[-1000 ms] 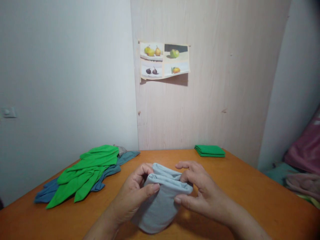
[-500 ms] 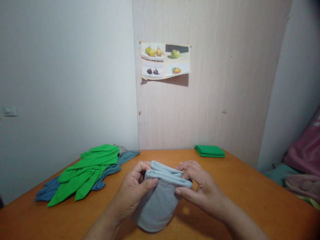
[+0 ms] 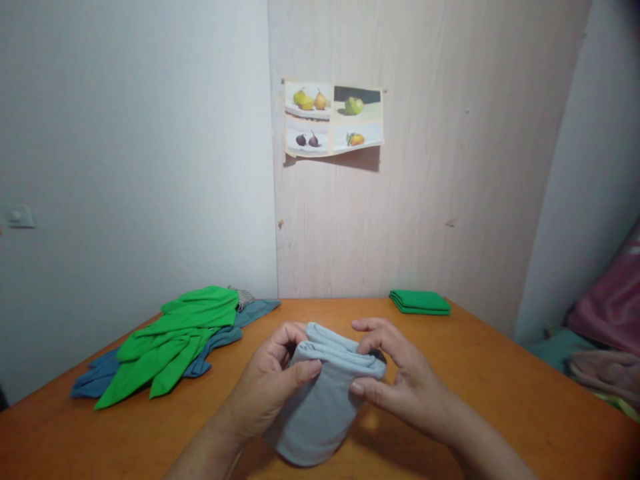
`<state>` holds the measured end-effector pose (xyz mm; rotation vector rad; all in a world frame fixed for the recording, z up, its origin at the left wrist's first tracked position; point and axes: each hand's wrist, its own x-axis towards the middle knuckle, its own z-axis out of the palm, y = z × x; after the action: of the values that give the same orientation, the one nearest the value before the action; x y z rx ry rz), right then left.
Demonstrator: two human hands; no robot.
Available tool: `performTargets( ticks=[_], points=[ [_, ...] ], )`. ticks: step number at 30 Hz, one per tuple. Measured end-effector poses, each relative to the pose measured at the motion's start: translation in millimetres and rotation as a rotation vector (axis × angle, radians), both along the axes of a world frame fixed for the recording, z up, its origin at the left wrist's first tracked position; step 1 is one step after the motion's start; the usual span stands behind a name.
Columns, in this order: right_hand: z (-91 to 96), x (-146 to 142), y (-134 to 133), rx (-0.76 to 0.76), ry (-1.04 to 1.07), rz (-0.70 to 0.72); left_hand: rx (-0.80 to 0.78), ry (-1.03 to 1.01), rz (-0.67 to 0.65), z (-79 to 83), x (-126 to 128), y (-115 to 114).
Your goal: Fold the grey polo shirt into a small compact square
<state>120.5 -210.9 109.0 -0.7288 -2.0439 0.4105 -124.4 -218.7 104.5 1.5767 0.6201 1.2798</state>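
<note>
A light grey-blue folded garment (image 3: 320,413) is held up just over the table in front of me, its layered folds at the top and a rounded edge below. My left hand (image 3: 273,377) grips its upper left side, thumb on the near face and fingers behind. At the upper right, my right hand (image 3: 395,373) pinches the folded rim, with the thumb in front and some fingers at the opening between the layers. A small dark patch shows in the folds beside the right fingers. What exact kind of garment it is cannot be told.
On the left of the orange-brown table (image 3: 480,387) lies a loose heap with a bright green garment (image 3: 185,333) over blue cloth (image 3: 95,379). A neatly folded green cloth (image 3: 420,302) sits at the far right edge. Fabrics (image 3: 607,373) lie beyond the table's right side.
The right index finger has lifted slightly away from the folded rim, and more of the dark patch shows. The garment has shifted only a little to the right.
</note>
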Motion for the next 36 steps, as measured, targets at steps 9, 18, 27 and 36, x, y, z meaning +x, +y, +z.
performTargets(
  ticks=[9,18,27,36],
  points=[
    [1.5,0.8,2.5,0.053,-0.030,0.029,-0.003,-0.032,0.018,0.9,2.4,-1.7],
    [-3.8,-1.7,6.5,0.044,-0.009,0.004,-0.007,-0.063,0.048,1.1,5.5,-2.1],
    [-6.8,-1.2,7.6,-0.039,0.000,0.003,-0.084,-0.136,0.085,4.7,3.7,-4.3],
    [-11.2,-2.9,8.4,-0.140,0.029,-0.065,-0.099,-0.124,0.144,4.9,4.3,-5.2]
  ],
)
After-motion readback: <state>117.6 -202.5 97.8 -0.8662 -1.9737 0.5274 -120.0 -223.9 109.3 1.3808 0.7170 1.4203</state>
